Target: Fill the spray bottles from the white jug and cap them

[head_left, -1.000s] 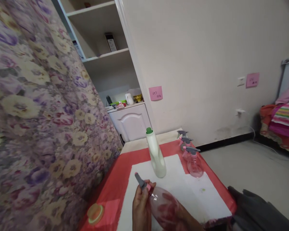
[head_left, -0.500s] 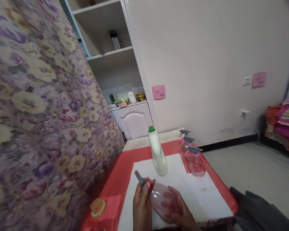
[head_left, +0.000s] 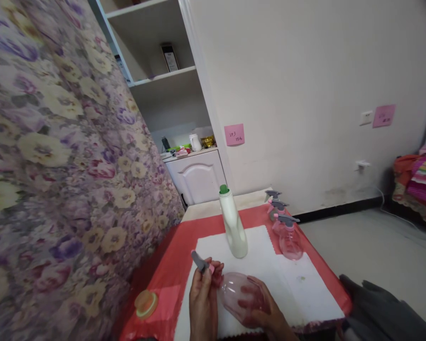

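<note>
My left hand [head_left: 203, 293] is closed on a grey trigger spray head [head_left: 199, 262] with a pink collar, fingers pinching it near the collar. My right hand [head_left: 270, 310] wraps round a see-through pink spray bottle [head_left: 232, 289], which lies tilted with its neck toward my left hand. A small space shows between the collar and the bottle, though my fingers partly hide the neck. Just beyond stands a pale green jug [head_left: 234, 232] with green showing at its open mouth. Its place is on a white cloth [head_left: 287, 289].
Several spray bottles [head_left: 291, 244] with grey heads line the table's right edge. An orange-and-green lid [head_left: 146, 304] lies at the left on the red tablecloth [head_left: 170, 265]. A flowered curtain [head_left: 74, 166] hangs left; dark fabric [head_left: 379, 303] is at lower right.
My left hand has moved left with the spray head, away from the bottle, widening the space between them. My right hand still holds the bottle in nearly the same place.
</note>
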Demonstrator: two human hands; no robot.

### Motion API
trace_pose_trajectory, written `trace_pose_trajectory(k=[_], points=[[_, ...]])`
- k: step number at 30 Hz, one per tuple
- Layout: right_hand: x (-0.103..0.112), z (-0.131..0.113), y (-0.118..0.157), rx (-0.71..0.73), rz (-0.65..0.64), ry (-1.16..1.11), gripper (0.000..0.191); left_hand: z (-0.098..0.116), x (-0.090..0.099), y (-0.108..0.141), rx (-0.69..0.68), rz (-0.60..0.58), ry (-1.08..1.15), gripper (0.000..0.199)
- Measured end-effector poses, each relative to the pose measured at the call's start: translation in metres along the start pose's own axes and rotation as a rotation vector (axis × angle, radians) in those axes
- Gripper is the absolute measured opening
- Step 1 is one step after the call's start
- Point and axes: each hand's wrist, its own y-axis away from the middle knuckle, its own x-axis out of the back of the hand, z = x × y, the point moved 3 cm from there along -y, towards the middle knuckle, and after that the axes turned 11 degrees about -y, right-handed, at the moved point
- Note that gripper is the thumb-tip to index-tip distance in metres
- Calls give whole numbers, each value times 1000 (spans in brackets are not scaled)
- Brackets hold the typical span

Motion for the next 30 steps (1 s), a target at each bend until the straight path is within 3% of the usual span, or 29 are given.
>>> trace_pose_trajectory(k=[6,11,17,19,24,30], points=[[5,4,-1,-11,32,-65,89,25,10,-3,-87,9,35,37],[6,3,1,-52,169,-109,86,54,18,-7,-234,34,103,32],[5,-1,1,-65,244,-64,86,72,46,-20,-328,134,-105,37],[8,2,-1,-65,252,-76,88,67,58,-30,-346,148,-339,39],[12,8,-1,-81,236,-67,88,33,80,-64,-441,1,-977,26],[16,11,1,-119,260,-38,87,-10,106,-97,-391,-109,-1210,13]])
